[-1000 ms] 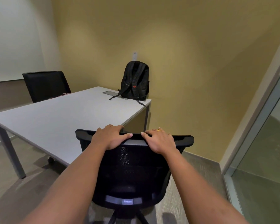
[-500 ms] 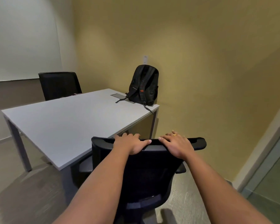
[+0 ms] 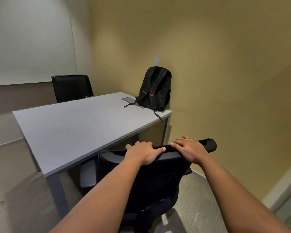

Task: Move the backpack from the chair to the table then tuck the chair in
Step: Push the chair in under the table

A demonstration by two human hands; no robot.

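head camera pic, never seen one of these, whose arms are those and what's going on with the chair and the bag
The picture comes from a wide-angle camera worn on a person's head, looking forward and down, so the two bare arms at the bottom are the wearer's own. There is no machine here.

The left hand and right hand both grip the top edge of a black office chair, which stands at the near edge of the grey table.

On the table's far right corner a black backpack stands upright against the yellow wall, beside a small cable hatch. A second black chair sits at the far side.
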